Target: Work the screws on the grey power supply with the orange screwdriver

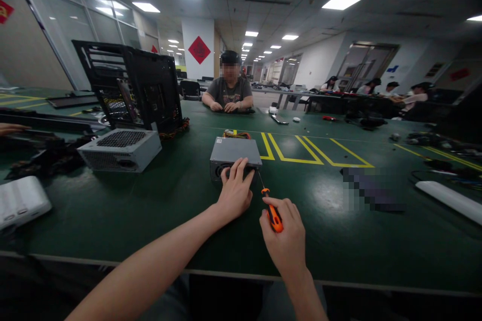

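Observation:
A grey computer power supply [235, 148] lies on the green table in front of me, with bundled coloured cables [237, 135] behind it. My left hand [236, 193] holds its near side, the bent fingers reaching the top edge and the front face. In my right hand [284, 225] is an orange and black screwdriver [275, 218], gripped by the handle. The screwdriver's thin shaft slants up and left to the power supply's front right corner. Whether the tip sits in a screw is too small to tell.
Left of the work stand a second power supply [119, 148], a black computer case [146, 85] and a white power bank-like box [22, 203]. A blurred dark item [371, 190] and a white bar [452, 200] lie right. Across the table sits a person [228, 88].

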Demonstrator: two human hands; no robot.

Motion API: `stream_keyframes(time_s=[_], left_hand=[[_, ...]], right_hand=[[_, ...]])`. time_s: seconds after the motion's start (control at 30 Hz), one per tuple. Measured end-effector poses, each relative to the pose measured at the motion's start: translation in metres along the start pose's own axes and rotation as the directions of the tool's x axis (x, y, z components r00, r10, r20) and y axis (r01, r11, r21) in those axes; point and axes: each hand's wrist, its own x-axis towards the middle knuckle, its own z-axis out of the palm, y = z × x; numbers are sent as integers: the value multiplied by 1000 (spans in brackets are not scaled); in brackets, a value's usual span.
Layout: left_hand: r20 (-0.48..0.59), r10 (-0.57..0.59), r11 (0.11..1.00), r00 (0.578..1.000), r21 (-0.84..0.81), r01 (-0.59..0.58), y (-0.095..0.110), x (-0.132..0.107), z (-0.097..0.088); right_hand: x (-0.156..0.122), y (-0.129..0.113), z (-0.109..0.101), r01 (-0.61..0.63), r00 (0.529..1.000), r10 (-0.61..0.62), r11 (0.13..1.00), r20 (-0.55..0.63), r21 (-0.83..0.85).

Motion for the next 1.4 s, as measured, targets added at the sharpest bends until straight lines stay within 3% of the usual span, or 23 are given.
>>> stream_keyframes(time_s=[0.13, 0.4, 1.07, 1.4], left_hand=[[-6, 6, 1000, 1000, 15, -6, 0, 0, 0], [7, 2, 1000, 1000, -12, -2, -1, 0, 1], [1, 6, 999, 1000, 46, -6, -1, 0, -3], [-10, 45, 999, 999, 12, -45, -6, 1, 4]], right_hand=[[1, -2, -1, -25, 1000, 25, 1000, 18, 19], [0, -5, -1, -198, 977, 193, 979, 92, 46], [-2, -3, 1, -157, 983, 155, 988, 103, 13], [0, -5, -1, -160, 983, 157, 987, 98, 20]])
